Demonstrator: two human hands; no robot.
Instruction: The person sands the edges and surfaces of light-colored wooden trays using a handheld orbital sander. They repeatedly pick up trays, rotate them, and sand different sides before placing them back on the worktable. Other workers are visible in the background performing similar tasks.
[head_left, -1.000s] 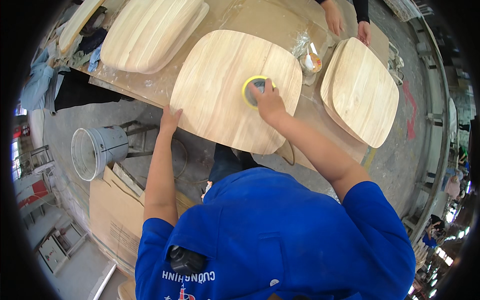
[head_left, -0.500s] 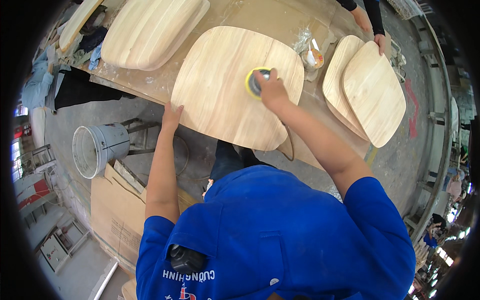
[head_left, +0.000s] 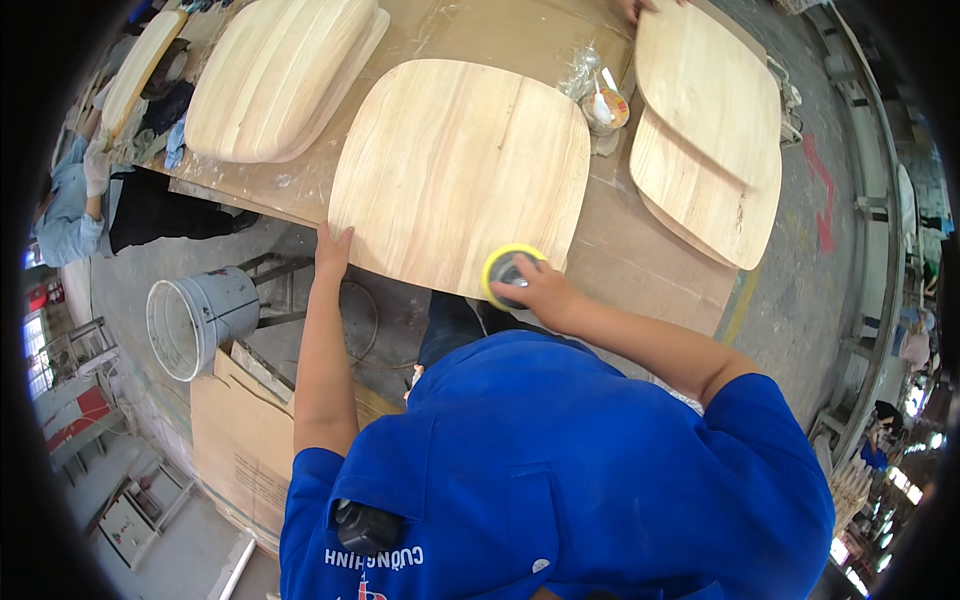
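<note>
A pale wooden panel [head_left: 450, 160] with rounded corners lies flat on the work table in front of me. My left hand [head_left: 335, 250] grips its near left edge. In my right hand [head_left: 548, 296] is a round sander [head_left: 502, 277], grey with a yellow rim. The sander rests at the panel's near right edge, partly overhanging it. My fingers wrap over its top and hide part of it.
Stacked panels [head_left: 275, 80] lie to the left. At right, another person's hand [head_left: 640, 8] touches the upper of two overlapping panels [head_left: 710, 90]. A small tub [head_left: 604, 110] sits between. Below left are a bucket [head_left: 205, 315] and cardboard [head_left: 235, 425].
My right hand has drawn the sander from the panel's right middle to its near edge. My left hand keeps its hold. At right, the other person has shifted the upper panel away from me.
</note>
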